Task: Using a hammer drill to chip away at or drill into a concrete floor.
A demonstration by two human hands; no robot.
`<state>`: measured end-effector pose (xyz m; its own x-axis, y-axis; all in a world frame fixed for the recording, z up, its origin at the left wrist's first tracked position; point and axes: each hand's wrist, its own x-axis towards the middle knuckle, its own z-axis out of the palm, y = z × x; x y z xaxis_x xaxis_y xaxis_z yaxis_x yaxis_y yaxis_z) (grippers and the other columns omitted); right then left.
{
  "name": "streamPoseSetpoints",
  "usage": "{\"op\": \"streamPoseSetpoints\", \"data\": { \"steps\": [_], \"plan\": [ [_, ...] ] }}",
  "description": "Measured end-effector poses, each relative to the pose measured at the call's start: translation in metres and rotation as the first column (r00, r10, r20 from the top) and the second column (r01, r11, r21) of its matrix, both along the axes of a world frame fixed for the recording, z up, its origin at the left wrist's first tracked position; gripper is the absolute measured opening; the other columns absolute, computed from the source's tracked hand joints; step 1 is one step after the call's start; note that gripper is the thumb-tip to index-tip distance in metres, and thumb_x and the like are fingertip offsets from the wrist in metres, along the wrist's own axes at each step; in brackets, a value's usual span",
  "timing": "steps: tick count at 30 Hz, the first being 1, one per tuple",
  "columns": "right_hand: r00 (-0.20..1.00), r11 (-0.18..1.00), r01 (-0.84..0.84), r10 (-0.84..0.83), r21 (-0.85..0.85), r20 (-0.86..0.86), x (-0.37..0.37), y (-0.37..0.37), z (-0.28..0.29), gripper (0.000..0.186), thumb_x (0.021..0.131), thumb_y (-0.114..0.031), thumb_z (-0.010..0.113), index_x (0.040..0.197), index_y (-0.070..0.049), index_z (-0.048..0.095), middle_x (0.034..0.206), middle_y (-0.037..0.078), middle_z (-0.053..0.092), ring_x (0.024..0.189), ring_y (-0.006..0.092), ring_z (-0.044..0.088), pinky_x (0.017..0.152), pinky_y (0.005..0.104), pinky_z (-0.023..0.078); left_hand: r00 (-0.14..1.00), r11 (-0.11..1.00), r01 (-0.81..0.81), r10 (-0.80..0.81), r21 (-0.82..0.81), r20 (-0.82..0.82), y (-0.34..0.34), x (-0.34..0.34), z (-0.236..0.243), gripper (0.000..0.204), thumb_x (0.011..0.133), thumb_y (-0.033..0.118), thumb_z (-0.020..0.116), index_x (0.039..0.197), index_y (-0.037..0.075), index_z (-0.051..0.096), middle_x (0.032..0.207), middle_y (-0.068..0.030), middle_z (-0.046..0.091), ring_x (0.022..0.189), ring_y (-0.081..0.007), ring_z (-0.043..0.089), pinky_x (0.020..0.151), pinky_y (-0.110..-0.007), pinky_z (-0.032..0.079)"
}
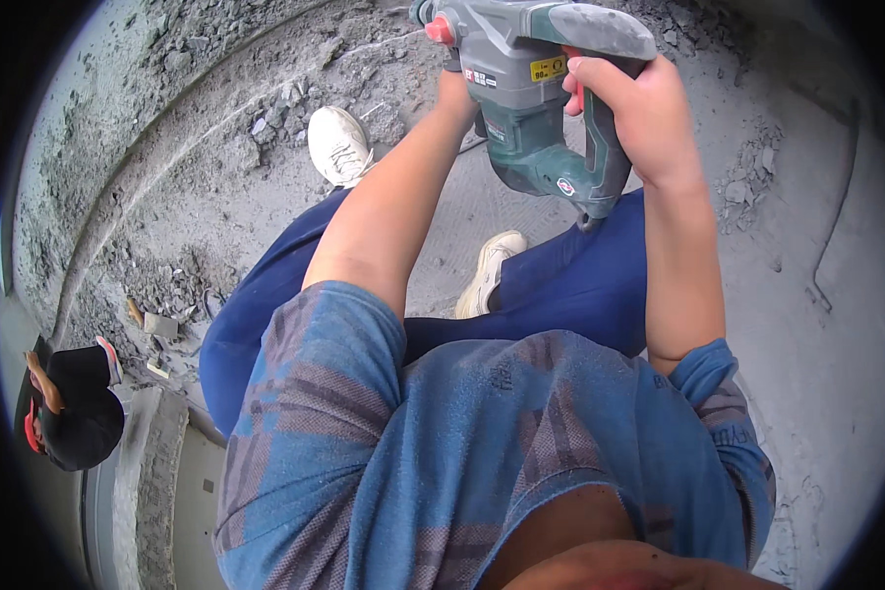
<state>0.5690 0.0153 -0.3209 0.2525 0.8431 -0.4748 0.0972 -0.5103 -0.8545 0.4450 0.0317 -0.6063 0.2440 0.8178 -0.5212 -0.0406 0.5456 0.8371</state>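
Observation:
A green and grey rotary hammer [536, 133] with a red knob on its side is held up in front of me, at the top of the head view. My right hand [654, 123] wraps round its rear handle, with fingers at the red trigger. Under the tool's front end, my left hand [454, 98] grips it near a dark side handle; most of those fingers are hidden behind the body. The tool's front end points left, and its bit lies outside the picture.
Broken rubble [275, 123] lies along a grooved surface at upper left. My shoes [339, 147] stand on dusty concrete. Another person [79, 408] in black is at far left, close to a rough concrete ledge [152, 472]. A thin bent rod or cable [836, 226] lies at right.

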Motion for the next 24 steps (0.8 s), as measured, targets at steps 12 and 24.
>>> {"op": "streamPoseSetpoints", "data": {
  "steps": [12,24],
  "plan": [
    [0.998,0.998,0.007,-0.01,0.057,0.06,-0.012,-0.007,-0.001,0.021,0.084,-0.015,0.068,0.095,0.002,0.067,0.08,0.006,0.068,0.069,0.012,0.064,0.065,0.0282,0.051,0.999,0.968,-0.033,0.021,-0.251,-0.05,0.038,0.007,-0.006,0.037,0.086,0.035,0.066,0.098,-0.001,0.067,0.097,-0.015,0.071,0.084,-0.0252,0.068,0.073,-0.041,0.05],
    [0.997,0.999,-0.016,0.019,-0.034,0.079,-0.027,0.049,0.015,0.03,0.088,-0.025,0.066,0.102,0.002,0.063,0.081,0.01,0.067,0.068,0.016,0.066,0.066,0.0287,0.054,0.987,0.979,0.102,-0.121,-0.174,-0.101,0.051,-0.01,-0.029,0.031,0.075,0.027,0.072,0.088,-0.001,0.07,0.09,-0.0237,0.07,0.093,-0.0368,0.069,0.079,-0.043,0.052]
  ]
}}
